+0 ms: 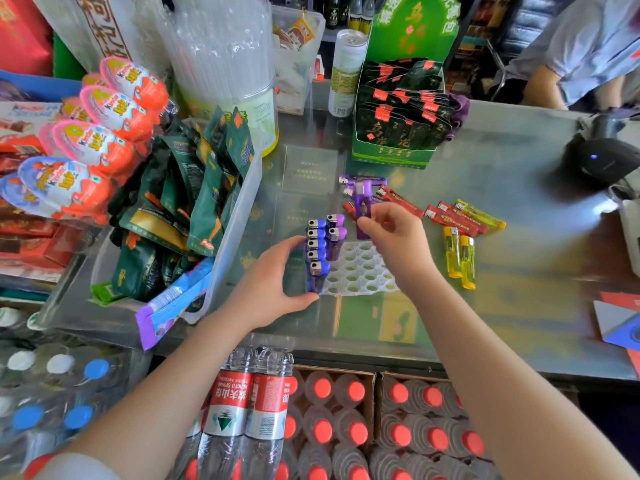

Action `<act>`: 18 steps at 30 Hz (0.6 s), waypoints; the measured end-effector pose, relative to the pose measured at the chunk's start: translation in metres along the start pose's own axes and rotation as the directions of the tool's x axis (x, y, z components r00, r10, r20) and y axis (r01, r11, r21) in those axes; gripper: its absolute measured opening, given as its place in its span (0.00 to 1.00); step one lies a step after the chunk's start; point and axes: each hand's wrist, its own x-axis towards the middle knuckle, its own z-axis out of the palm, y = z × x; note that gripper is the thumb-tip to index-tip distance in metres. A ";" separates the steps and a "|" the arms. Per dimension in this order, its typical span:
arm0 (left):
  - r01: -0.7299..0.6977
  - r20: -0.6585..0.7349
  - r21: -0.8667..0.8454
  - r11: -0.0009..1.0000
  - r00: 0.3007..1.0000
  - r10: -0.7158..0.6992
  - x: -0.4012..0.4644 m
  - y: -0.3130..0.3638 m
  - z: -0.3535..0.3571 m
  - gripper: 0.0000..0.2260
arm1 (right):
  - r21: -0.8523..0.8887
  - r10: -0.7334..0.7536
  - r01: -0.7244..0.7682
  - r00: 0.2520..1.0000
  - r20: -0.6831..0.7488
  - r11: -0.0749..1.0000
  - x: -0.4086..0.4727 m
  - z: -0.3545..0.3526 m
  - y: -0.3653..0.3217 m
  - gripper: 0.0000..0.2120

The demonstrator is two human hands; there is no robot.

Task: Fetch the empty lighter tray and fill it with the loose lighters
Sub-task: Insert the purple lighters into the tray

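right hand (391, 237) pinches purple lighter (363, 209), its base hidden | left hand (277, 282) grips tray (360, 271) edge, frame centre | tray's near-right corner covered by wrist

A glass-topped shop counter (502, 161) fills the middle of the view; its reflective grey-green surface shows dark green cartons underneath. On its left stands a clear plastic bin (239, 216) crammed with dark green snack packets, beside stacked pink-and-orange egg-shaped sweets (104, 126). Behind them rises a tall clear tub of transparent drinking straws (225, 64). At the back sits a green cardboard display box of black sachets (398, 126), next to a slim white drinks can (346, 71). A black barcode scanner (599, 157) rests at the right. Below the counter's near edge stand water bottles with red caps (346, 427). Another person's pale blue sleeve (581, 39) shows at the upper right.
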 end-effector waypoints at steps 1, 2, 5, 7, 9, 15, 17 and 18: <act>-0.005 -0.012 0.001 1.000 1.000 0.005 0.000 0.000 0.001 0.35 | 0.038 -0.002 0.001 1.000 0.003 0.999 -0.011 0.001 0.004 0.01; -0.010 -0.021 0.004 1.000 1.000 0.010 0.000 0.000 0.001 0.35 | 0.062 -0.002 0.002 1.000 -0.001 0.998 -0.020 0.001 0.007 0.02; -0.008 -0.028 0.011 1.000 1.000 0.009 0.000 -0.001 0.002 0.34 | 0.073 -0.013 0.011 0.999 0.035 0.997 -0.037 0.004 0.015 0.01; 0.005 -0.034 0.024 1.000 0.999 -0.004 -0.002 -0.002 0.002 0.35 | 0.054 -0.032 0.028 0.995 0.092 0.998 -0.041 0.007 0.015 0.02; 0.013 -0.040 0.040 0.999 0.999 -0.012 -0.004 -0.003 0.002 0.36 | 0.012 -0.055 0.054 0.990 0.129 0.998 -0.043 0.010 0.013 0.04; 0.018 -0.046 0.043 0.999 0.999 -0.016 -0.008 -0.003 0.003 0.35 | -0.179 -0.168 0.192 0.976 0.141 0.965 -0.047 0.018 0.007 0.04; 0.018 -0.040 0.042 0.999 0.999 -0.016 -0.008 -0.003 0.002 0.36 | -0.220 -0.202 0.232 0.967 0.153 0.948 -0.048 0.019 0.004 0.04; 0.017 -0.038 0.042 0.999 0.999 -0.016 -0.008 -0.003 0.002 0.36 | -0.235 -0.210 0.244 0.965 0.159 0.941 -0.048 0.019 0.004 0.05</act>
